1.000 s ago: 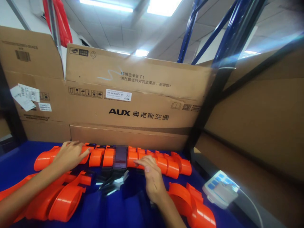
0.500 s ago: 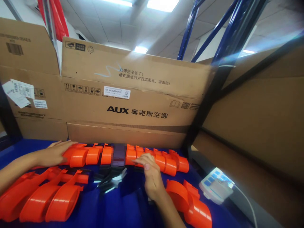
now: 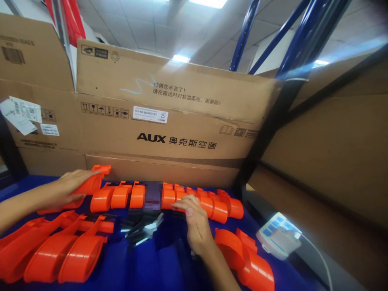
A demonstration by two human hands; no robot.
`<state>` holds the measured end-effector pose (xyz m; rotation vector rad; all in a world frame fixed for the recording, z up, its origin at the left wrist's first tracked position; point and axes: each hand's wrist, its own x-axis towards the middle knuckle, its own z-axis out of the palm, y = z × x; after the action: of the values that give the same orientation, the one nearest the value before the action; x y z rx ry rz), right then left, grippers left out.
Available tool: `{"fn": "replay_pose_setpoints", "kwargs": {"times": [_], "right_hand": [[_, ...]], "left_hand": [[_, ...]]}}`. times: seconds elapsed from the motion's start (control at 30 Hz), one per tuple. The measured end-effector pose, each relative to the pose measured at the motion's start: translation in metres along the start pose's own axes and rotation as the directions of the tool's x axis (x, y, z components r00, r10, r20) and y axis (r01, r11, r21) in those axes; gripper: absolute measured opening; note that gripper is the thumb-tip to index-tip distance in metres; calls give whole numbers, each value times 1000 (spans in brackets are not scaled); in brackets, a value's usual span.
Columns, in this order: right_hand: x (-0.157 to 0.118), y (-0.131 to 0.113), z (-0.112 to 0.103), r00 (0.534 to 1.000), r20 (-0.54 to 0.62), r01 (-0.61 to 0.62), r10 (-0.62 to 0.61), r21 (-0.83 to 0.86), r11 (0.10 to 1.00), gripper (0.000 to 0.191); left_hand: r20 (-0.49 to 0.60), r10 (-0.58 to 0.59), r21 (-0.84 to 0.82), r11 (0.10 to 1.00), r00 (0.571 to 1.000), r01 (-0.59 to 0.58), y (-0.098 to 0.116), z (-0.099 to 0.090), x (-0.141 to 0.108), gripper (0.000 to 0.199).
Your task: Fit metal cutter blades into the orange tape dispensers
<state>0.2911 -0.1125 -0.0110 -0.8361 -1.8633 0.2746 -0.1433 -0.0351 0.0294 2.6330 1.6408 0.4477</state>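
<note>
My left hand (image 3: 74,184) is closed on an orange plastic tape dispenser (image 3: 92,182), a wide ring with a flat arm, lifted at the back left. Other orange pieces lie under that hand. My right hand (image 3: 195,222) hovers before the right part of the back row, thumb and bent fingers close together; what they hold, if anything, is hidden. The back row of orange tape dispensers (image 3: 121,197) runs on both sides of an upright dark phone (image 3: 153,197). Between my hands lies a pile of small black and silver pieces (image 3: 145,228).
More orange dispensers (image 3: 81,258) stand at the front left, and two (image 3: 256,270) lie at the front right. A white device with a cable (image 3: 280,236) sits right of the blue surface (image 3: 145,266). Cardboard (image 3: 182,117) walls the back; a dark rack post (image 3: 262,133) rises at right.
My left hand has raised an orange tape dispenser up from the left end of the back row. My right hand has hardly moved, and the view has shifted slightly.
</note>
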Motion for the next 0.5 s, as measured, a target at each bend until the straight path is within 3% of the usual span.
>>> {"fn": "replay_pose_setpoints", "kwargs": {"times": [0.13,0.27,0.37,0.5], "right_hand": [[0,-2,-1,1000,-16,-3,3,11,1000,51],[1,-3,0,1000,-15,-18,18,-5,1000,49],[0,-2,6,995,-31,-91,91,24,996,38],[1,-1,17,954,-72,-267,292,238,934,43]], "left_hand": [[-52,71,88,994,996,-66,8,-23,3,56],[-167,190,144,976,967,-166,40,-36,6,57],[-241,324,102,946,915,-309,84,-27,2,61],[-229,482,71,875,846,-479,153,8,-14,86]]}}
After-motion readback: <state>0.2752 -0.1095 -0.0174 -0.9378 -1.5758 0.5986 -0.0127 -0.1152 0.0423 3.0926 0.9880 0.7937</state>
